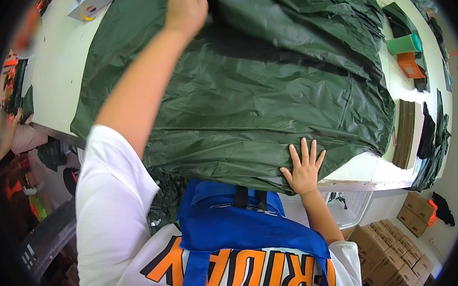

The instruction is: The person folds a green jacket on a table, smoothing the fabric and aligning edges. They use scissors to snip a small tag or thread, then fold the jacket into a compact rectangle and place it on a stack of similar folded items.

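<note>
A large piece of dark green, slightly shiny fabric spreads over the white table and hangs past its near edge. Its right and far right parts are gathered into wrinkles. My left hand, with the arm stretched far forward, is closed on the fabric near the top of the view and lifts a fold of it. Close to the near table edge, my right hand lies flat on the fabric with its fingers spread. Whether the fabric is a garment or a cover I cannot tell.
On the white table a small white box stands far left. To the right are a green roll, an orange box and brown strips. Cardboard boxes are stacked at lower right. Another person's arm shows at left.
</note>
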Tool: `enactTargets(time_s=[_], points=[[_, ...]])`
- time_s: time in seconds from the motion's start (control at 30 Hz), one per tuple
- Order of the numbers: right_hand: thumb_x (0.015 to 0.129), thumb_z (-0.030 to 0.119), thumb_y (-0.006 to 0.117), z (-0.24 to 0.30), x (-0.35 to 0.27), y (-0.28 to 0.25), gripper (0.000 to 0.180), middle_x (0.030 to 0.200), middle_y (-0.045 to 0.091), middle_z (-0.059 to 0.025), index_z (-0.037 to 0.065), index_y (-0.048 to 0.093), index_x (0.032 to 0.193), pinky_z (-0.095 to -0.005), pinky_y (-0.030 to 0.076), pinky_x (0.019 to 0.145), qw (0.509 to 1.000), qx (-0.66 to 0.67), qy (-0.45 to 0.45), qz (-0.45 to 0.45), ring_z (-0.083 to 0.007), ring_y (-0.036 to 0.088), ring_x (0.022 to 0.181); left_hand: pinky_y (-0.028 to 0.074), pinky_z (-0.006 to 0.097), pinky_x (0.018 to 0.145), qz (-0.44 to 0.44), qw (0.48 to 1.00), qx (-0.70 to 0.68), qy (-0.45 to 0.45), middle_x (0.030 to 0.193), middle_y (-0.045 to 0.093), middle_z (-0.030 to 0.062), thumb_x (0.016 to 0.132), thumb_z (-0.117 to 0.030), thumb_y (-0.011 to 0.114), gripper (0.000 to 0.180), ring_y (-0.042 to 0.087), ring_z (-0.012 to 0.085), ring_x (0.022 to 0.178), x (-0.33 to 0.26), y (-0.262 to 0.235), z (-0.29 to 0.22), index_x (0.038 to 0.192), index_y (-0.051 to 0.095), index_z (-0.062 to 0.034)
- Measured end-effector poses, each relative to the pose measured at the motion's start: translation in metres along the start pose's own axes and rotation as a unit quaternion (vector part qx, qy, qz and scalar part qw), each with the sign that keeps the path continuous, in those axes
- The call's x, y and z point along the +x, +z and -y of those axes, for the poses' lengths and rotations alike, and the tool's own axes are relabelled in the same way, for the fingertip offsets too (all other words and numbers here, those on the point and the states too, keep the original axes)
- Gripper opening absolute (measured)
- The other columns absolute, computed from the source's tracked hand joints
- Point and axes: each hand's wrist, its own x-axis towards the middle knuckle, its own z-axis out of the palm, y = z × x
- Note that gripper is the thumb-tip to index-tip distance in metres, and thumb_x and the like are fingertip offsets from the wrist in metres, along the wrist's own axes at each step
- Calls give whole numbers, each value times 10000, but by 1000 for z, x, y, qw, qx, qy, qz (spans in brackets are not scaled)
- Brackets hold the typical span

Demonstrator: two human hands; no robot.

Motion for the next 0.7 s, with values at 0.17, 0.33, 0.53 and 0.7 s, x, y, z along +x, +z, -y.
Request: enactTargets(time_s=[0.17,0.33,0.53,0.7], points=[[769,497,650,4,-4,1,709,1520,228,-185,168,476,1372,-644,52,1089,1000,-11,5,-1,-436,139,1405,388,426,997,-13,994,87,66,1260,503,202,814,-182,645,425,468,363,1166,-15,-71,9,1228,563,-129],[757,427,680,6,-6,8,742,1524,193,-212,124,434,1389,-649,68,1084,999,-25,-24,-29,-436,126,1409,253,492,1106,105,958,21,-265,1498,212,230,851,-302,643,636,235,444,1362,-218,-156,-10,1417,366,-217],[742,366,680,13,-6,8,777,1536,188,-181,107,385,1413,-636,63,1095,999,-48,5,9,-411,117,1419,205,495,1122,366,868,217,-255,1557,166,124,953,-429,452,564,177,370,1416,-355,-210,100,1470,285,-274],[767,392,627,6,-7,17,765,1540,182,-181,85,369,1418,-626,45,1102,997,-79,-16,-4,-404,102,1426,106,584,1123,313,686,364,-547,1583,104,13,970,-530,270,598,115,353,1439,-393,-277,200,1505,153,-290]])
